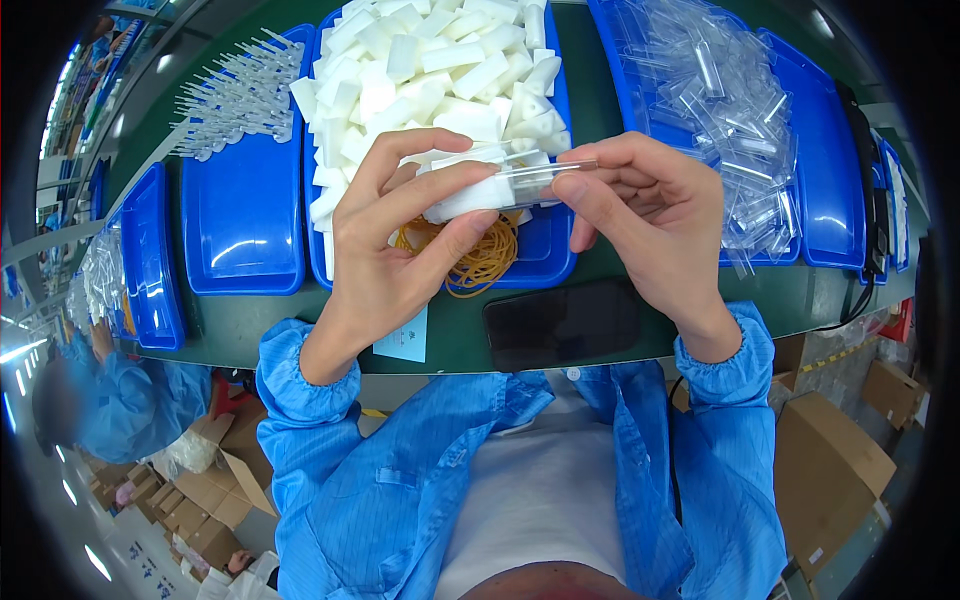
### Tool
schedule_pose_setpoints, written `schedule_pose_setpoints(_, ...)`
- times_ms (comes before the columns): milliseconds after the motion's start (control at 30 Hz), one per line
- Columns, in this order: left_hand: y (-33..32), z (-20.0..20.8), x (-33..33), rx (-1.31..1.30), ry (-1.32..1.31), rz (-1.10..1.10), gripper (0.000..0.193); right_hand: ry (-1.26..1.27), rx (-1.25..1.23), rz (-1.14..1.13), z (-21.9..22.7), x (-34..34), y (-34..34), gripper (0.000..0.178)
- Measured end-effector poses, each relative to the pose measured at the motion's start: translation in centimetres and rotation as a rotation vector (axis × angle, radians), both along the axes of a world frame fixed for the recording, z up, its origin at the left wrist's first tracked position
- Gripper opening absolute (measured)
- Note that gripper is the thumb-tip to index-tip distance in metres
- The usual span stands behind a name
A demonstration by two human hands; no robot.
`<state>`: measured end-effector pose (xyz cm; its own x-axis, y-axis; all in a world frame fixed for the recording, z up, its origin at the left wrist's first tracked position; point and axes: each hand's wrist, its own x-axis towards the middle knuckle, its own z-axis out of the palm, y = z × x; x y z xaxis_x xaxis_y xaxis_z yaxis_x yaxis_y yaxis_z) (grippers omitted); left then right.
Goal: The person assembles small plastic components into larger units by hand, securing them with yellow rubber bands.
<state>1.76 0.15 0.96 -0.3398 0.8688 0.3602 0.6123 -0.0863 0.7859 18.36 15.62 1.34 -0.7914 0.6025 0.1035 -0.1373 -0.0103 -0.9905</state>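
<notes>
Both hands meet over the front of a blue tray (562, 268) heaped with white foam blocks (425, 60). My left hand (385, 225) is closed on a white foam block (462, 200), thumb below and fingers above. Thumb and fingertips of my right hand (660, 205) pinch the far end of a clear plastic sleeve (535, 184), whose other end touches the foam block. How far the block reaches into the sleeve is hard to tell. Below the hands lies a tangle of tan rubber bands (482, 258), partly covered by my left hand.
A black phone (562, 325) and a pale blue card (402, 340) lie near the table edge. Clear sleeves (735, 120) pile up at right; white stick-like parts (240, 100) lie over a blue tray (243, 215) at left. A co-worker (130, 400) sits far left; cardboard boxes (830, 475) stand below.
</notes>
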Motion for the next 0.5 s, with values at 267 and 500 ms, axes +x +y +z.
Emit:
schedule_pose_setpoints(267,0.0,0.0,-0.4,0.010,-0.023,0.004,0.029,-0.091,0.569,0.068,0.2,0.3,1.4,0.025)
schedule_pose_setpoints(500,-0.3,-0.1,-2.0,0.052,-0.665,-0.141,0.043,0.067,0.672,0.008,0.4,0.3,2.4,0.031)
